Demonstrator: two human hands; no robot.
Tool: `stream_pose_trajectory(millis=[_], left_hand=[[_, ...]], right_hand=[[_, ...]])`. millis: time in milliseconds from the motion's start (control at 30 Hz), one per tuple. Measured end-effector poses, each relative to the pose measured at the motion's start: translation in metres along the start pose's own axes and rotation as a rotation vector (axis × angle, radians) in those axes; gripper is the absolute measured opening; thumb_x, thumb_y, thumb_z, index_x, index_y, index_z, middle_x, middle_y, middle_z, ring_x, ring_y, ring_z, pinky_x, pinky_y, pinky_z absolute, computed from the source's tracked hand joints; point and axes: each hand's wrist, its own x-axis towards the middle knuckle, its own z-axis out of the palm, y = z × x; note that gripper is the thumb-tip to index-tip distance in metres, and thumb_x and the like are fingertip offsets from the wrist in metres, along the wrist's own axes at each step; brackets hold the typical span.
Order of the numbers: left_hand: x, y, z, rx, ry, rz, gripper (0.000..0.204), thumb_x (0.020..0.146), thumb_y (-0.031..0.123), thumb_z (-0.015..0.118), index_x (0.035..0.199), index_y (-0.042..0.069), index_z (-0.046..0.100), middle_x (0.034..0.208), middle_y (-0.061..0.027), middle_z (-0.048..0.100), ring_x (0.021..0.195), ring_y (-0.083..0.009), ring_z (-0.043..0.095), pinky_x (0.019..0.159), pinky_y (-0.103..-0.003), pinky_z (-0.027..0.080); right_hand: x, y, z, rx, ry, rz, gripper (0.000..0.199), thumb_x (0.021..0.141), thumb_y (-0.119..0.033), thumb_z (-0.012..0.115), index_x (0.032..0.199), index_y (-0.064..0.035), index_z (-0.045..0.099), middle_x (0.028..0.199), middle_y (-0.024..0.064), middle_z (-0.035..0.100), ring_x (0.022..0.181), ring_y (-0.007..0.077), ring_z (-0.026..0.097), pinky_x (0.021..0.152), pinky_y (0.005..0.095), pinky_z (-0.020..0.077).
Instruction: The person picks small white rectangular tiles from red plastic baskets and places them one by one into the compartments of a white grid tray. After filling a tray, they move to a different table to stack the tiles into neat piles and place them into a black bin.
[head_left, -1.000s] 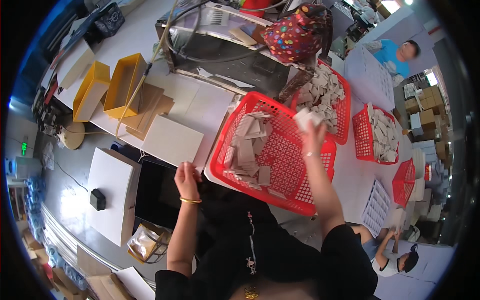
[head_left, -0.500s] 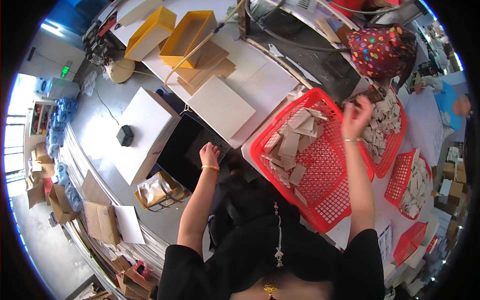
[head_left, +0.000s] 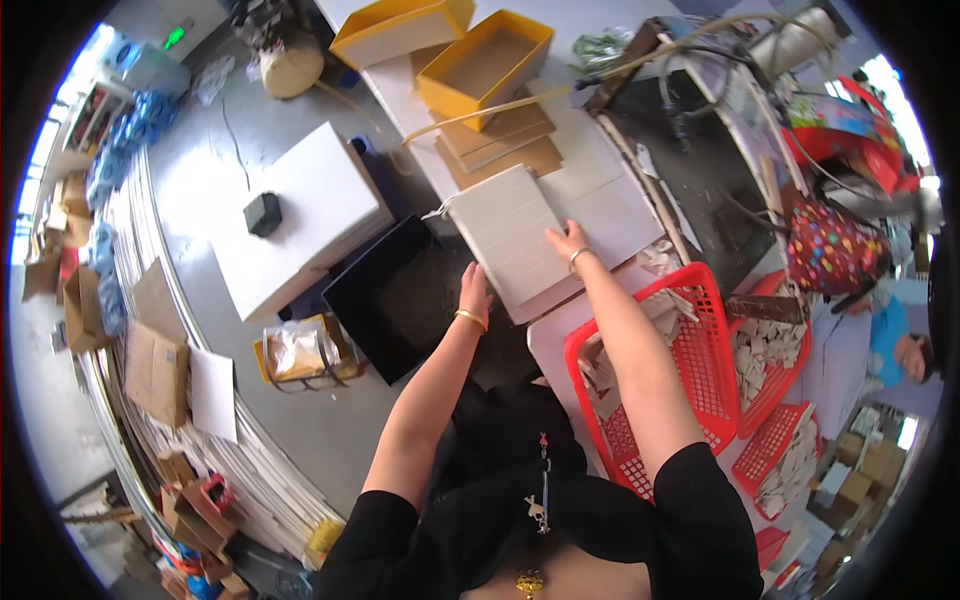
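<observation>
A pale rectangular board (head_left: 500,235), marked with faint straight lines, lies on the white table in front of me. My right hand (head_left: 570,246) is at its right side, fingers stretched out and thumb apart. At the board's near left edge is my left hand (head_left: 476,292), its fingers extended and holding nothing I can see. Whether the left fingertips touch the edge cannot be made out. Beneath my right forearm stands a red plastic basket (head_left: 713,345) holding pale flat pieces, partly hidden by the arm.
Two yellow open boxes (head_left: 490,65) and brown card sheets (head_left: 510,140) lie beyond the board. A black bin (head_left: 385,300) and a white stack (head_left: 300,215) stand left. More red baskets (head_left: 770,445) are at right, near another person's hand (head_left: 912,358). A hose crosses the table.
My right hand has moved left from above the baskets to the board. My left hand has moved from over the black bin to the board's edge. The view has shifted; lines now show on the board.
</observation>
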Motion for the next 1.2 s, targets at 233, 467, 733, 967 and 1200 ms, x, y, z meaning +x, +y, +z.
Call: stream_pose_trajectory(millis=[233,467,733,967,1200], left_hand=[[0.021,-0.004,-0.01,0.092,0.019,0.035,0.06,0.09,0.053,0.043,0.116,-0.001,0.051,0.11,-0.0164,0.059,0.102,-0.027,0.055,0.087,-0.032,0.042],[-0.008,0.031,0.012,0.575,0.408,0.183,0.061,0.089,0.054,0.045,0.115,-0.002,0.051,0.105,-0.0248,0.061,0.098,-0.0351,0.06,0.084,-0.039,0.045],[-0.003,0.025,0.014,0.547,0.432,0.198,0.058,0.089,0.053,0.044,0.11,0.0,0.056,0.099,-0.0198,0.064,0.091,-0.0312,0.062,0.079,-0.037,0.046],[-0.001,0.028,0.009,0.677,0.41,0.236,0.057,0.089,0.051,0.046,0.107,-0.001,0.06,0.099,-0.0201,0.064,0.091,-0.0313,0.062,0.081,-0.037,0.046],[0.011,0.019,0.0,0.617,0.346,0.33,0.056,0.089,0.048,0.048,0.11,-0.003,0.058,0.101,-0.0219,0.063,0.095,-0.033,0.061,0.083,-0.038,0.045]], right_hand=[[-0.019,-0.004,0.023,-0.076,-0.056,-0.002,0.061,0.077,-0.038,0.067,0.117,0.0053,0.051,0.111,0.0213,0.058,0.102,0.0311,0.057,0.086,0.0369,0.0468],[-0.068,-0.052,0.037,-0.416,0.424,-0.323,0.068,0.08,-0.038,0.06,0.137,-0.0121,0.035,0.137,0.0213,0.037,0.127,0.0326,0.037,0.101,0.0484,0.033],[-0.08,-0.077,0.072,-0.665,0.273,-0.554,0.057,0.088,-0.036,0.047,0.141,-0.0259,0.029,0.15,0.0032,0.021,0.138,0.0263,0.018,0.108,0.0559,0.0138],[-0.082,-0.077,0.065,-0.675,0.259,-0.568,0.056,0.087,-0.035,0.047,0.14,-0.0283,0.031,0.149,0.0016,0.023,0.137,0.0244,0.021,0.107,0.0543,0.0158],[-0.081,-0.079,0.063,-0.655,0.279,-0.588,0.054,0.087,-0.034,0.047,0.14,-0.0287,0.033,0.149,0.0018,0.025,0.136,0.0242,0.023,0.107,0.0532,0.0168]])
